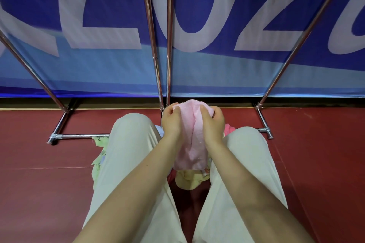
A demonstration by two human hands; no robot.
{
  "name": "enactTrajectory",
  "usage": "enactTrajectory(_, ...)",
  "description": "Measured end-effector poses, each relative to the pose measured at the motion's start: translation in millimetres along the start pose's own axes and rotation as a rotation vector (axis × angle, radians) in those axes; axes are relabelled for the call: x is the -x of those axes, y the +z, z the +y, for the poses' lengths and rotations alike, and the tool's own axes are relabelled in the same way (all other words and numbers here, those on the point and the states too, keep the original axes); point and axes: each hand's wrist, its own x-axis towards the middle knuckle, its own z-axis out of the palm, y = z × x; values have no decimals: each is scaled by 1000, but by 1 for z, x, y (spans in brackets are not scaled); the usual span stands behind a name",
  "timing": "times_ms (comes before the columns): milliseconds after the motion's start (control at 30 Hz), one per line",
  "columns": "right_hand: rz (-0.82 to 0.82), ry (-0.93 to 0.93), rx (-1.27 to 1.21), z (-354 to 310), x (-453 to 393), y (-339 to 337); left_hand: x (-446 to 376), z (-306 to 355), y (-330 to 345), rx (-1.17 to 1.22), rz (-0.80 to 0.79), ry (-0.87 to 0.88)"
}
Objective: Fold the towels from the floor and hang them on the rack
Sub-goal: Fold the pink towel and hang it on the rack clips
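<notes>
A pale pink towel (191, 144) hangs bunched between my two hands, above my knees. My left hand (172, 119) grips its upper left edge with curled fingers. My right hand (212, 120) grips the upper right edge the same way. The towel's lower end droops toward a heap of towels on the floor: a yellow one (190, 180) between my legs, a green one (99, 156) left of my left knee, and a bit of darker pink cloth (229, 128) by my right knee. The chrome rack (154, 35) rises straight ahead, its poles bare.
The rack's base bar (79, 136) and feet (264, 122) rest on the red floor (39, 183) just beyond my knees. A blue banner with large pale letters (197, 16) stands behind the rack. My legs in light trousers (126, 160) fill the lower middle.
</notes>
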Motion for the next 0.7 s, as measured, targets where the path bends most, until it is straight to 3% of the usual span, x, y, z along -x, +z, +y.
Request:
enactTrajectory(267, -164, -139, 61, 3, 6, 7, 16, 2, 7, 67, -104, 150)
enactTrajectory(467, -360, -78, -153, -6, 9, 2, 11, 8, 0, 79, -90, 148)
enactTrajectory(700, -385, -300, 137, -5, 4, -4, 8, 3, -2, 17, -187, 121)
